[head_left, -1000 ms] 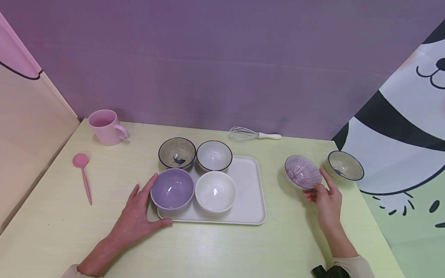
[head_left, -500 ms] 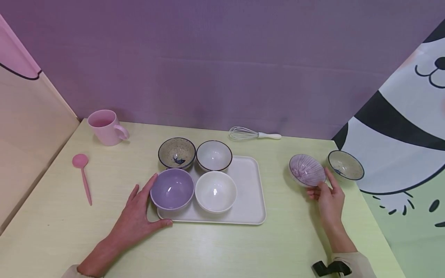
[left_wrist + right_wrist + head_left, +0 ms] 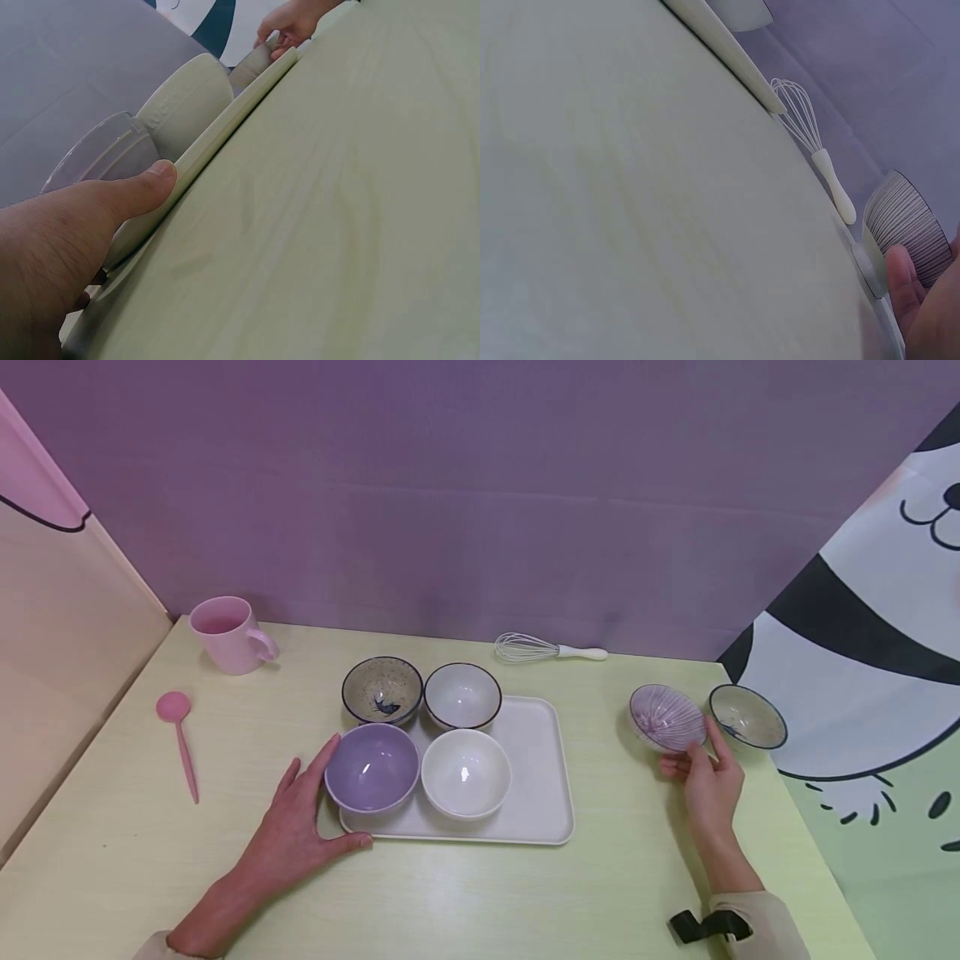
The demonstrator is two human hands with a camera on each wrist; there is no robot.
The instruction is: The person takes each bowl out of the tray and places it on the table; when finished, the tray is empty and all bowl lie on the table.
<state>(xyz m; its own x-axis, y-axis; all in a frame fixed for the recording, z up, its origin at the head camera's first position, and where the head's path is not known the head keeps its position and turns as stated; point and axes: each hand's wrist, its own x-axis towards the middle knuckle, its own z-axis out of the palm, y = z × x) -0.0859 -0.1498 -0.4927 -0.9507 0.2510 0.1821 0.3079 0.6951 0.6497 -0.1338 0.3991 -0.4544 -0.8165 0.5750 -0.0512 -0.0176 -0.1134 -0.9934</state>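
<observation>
Right hand grasps striped bowl near right edge of surface, beside speckled bowl. Left hand, fingers spread unclenched, at near-left corner of tray.

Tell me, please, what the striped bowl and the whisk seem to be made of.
Striped bowl: probably glazed ceramic, given its smooth, faintly shiny, finely lined wall. Whisk: smooth, evenly white handle, likely plastic; the thin pale loops could be wire or plastic.

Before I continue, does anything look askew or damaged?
No spill or damage shows. The purple bowl looks off: in the head view its rim juts past the left edge of the tray despite space at right.
</observation>
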